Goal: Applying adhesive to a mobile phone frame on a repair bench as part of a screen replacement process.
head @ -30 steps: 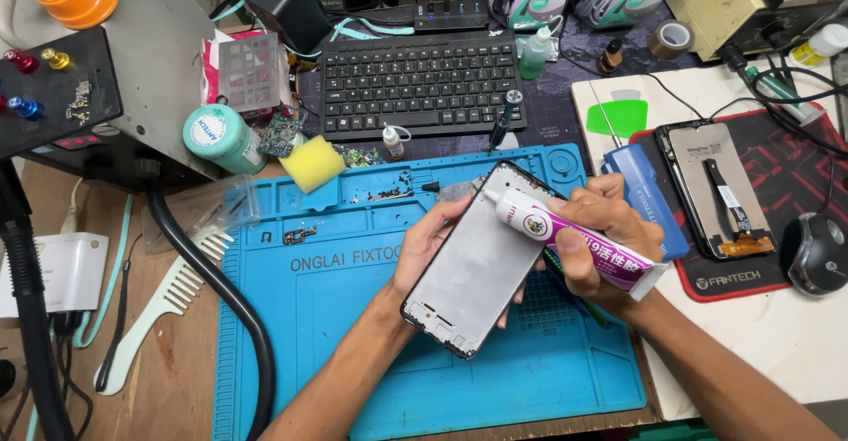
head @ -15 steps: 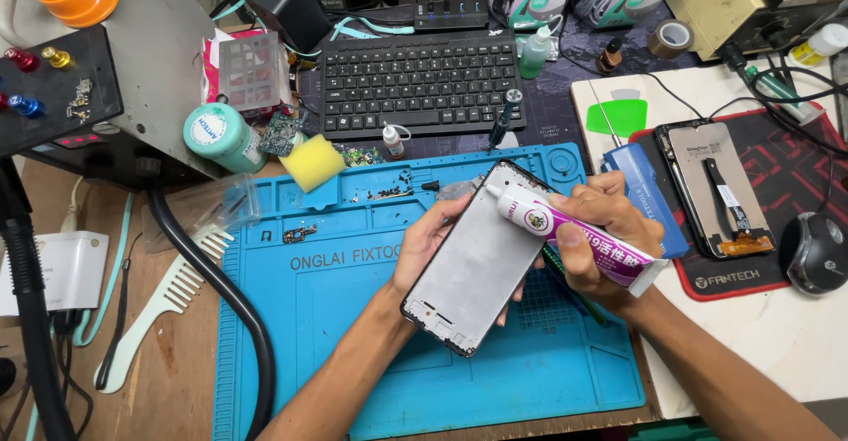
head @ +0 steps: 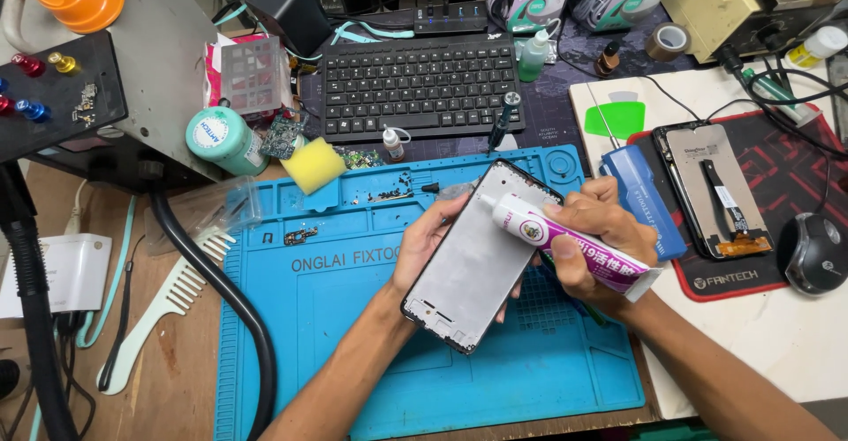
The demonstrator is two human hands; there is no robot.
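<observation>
My left hand (head: 426, 245) holds a bare phone frame (head: 473, 260) tilted over the blue silicone work mat (head: 353, 344), gripping it from underneath at the left edge. My right hand (head: 594, 238) is closed around a white and purple glue tube (head: 565, 242). The tube's white nozzle touches the frame's upper right edge. A second phone screen assembly (head: 711, 189) lies face down on the red mat (head: 777, 185) to the right.
A black keyboard (head: 415, 87) sits behind the blue mat, with a yellow sponge (head: 314, 164), teal jar (head: 216, 139) and small bottles nearby. A blue case (head: 649, 198), green pick (head: 616, 118), mouse (head: 813, 251), black hose (head: 221, 291) and white comb (head: 163, 308) surround the work area.
</observation>
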